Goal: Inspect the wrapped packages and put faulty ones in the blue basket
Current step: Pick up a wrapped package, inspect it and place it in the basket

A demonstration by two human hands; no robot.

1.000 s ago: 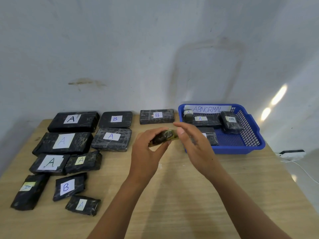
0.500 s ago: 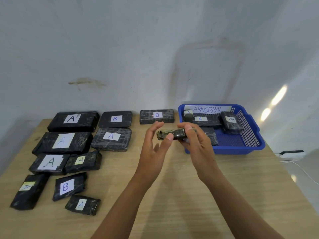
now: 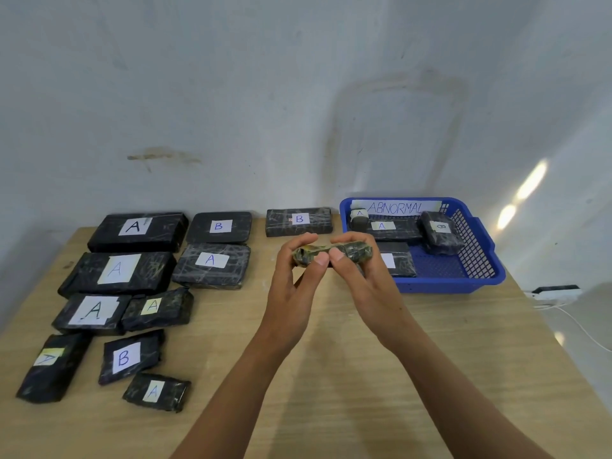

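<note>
While your left hand (image 3: 294, 281) pinches one end of the small wrapped package (image 3: 331, 255) and your right hand (image 3: 362, 281) pinches the other, it sits in the air above the table (image 3: 334, 392), just left of the blue basket (image 3: 457, 287). Probably light, slick and soft: grip the ends.

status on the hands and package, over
Left grip and right grip both pinch small package mid-air. Blue basket close by on right. Nothing in the way.
</note>
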